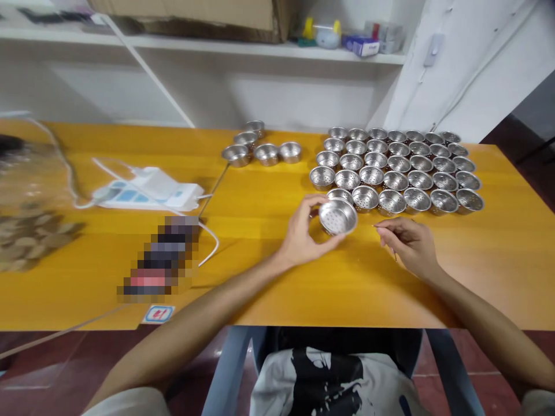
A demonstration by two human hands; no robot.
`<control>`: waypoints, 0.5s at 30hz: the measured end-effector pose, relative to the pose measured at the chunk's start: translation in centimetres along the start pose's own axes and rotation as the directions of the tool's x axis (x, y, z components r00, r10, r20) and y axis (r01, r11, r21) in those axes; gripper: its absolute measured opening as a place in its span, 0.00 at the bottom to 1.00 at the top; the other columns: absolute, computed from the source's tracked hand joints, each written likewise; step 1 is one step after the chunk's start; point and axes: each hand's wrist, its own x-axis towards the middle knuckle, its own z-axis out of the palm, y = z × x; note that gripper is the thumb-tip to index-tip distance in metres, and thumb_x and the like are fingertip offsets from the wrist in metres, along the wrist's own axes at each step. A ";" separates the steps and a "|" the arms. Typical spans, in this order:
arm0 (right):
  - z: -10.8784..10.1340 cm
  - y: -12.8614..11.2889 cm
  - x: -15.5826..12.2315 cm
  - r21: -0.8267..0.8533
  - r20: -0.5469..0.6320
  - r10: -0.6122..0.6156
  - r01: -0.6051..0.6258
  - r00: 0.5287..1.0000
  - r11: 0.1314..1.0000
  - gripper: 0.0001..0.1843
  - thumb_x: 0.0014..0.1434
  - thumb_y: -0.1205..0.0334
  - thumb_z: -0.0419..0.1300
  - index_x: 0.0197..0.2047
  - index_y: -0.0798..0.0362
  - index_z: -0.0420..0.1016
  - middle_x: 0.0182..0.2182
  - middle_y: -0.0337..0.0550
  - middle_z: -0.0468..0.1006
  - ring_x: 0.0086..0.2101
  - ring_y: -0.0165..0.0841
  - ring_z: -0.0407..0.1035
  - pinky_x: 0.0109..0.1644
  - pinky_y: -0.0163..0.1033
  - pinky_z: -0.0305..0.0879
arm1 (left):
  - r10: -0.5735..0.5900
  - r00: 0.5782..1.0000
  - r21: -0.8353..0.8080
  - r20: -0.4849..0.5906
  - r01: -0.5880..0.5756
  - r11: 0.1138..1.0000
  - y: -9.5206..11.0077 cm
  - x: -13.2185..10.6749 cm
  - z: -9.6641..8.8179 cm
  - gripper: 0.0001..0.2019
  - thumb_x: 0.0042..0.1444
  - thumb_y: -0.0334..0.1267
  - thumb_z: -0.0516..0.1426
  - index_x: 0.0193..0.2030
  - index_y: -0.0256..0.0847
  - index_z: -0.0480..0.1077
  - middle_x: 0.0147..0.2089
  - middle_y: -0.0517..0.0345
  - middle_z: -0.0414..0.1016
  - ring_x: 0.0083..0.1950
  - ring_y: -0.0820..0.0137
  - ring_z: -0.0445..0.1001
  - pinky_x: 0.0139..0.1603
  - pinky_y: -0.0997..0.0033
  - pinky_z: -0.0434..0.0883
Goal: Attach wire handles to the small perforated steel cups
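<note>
My left hand (pixel 301 234) grips a small perforated metal cup (pixel 338 217) by its sides, tilted so that its holed bottom faces me. To its right, my right hand (pixel 410 242) is closed in a pinch on a thin, dark, wire-like piece (pixel 395 255), too small to name surely. The two hands are apart, with a gap of table between them. Just beyond them stand rows of the same perforated metal cups (pixel 395 180), open side up. Part of one cup (pixel 340 195) is hidden behind the held one.
Several more cups (pixel 266 153) stand at the table's back middle. On the left are a white power strip (pixel 147 193) with cables, a blurred-out phone-like object (pixel 160 257), and a pile of round tan pieces (pixel 34 237). A shelf (pixel 243 49) runs behind the yellow table (pixel 269 294).
</note>
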 end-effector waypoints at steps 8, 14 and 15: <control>0.9 -0.5 0.4 -0.016 0.017 0.041 -0.041 0.999 0.999 0.09 0.70 0.55 0.71 0.41 0.52 0.86 0.23 0.33 0.76 0.22 0.26 0.67 0.26 0.34 0.61 | -0.137 0.960 -0.175 0.245 0.182 0.967 1.9 -2.9 1.9 0.43 0.60 0.46 0.74 0.79 0.46 0.63 0.68 0.38 0.81 0.66 0.50 0.84 0.64 0.48 0.83; 1.1 -0.5 0.0 -0.090 0.049 0.128 -0.124 0.991 0.988 0.11 0.71 0.54 0.69 0.41 0.52 0.86 0.20 0.31 0.70 0.20 0.25 0.58 0.26 0.35 0.54 | -0.053 0.976 -0.157 0.212 0.088 0.984 2.4 -2.6 1.7 0.42 0.57 0.44 0.76 0.76 0.49 0.66 0.66 0.43 0.83 0.62 0.51 0.86 0.63 0.48 0.84; 1.1 -0.5 -0.1 -0.094 0.045 0.137 -0.132 0.990 0.987 0.12 0.71 0.53 0.69 0.41 0.52 0.86 0.20 0.31 0.70 0.20 0.25 0.58 0.25 0.35 0.54 | -0.055 0.974 -0.165 0.219 0.093 0.982 2.5 -2.6 1.7 0.42 0.57 0.44 0.76 0.76 0.49 0.67 0.65 0.44 0.83 0.61 0.52 0.86 0.63 0.48 0.84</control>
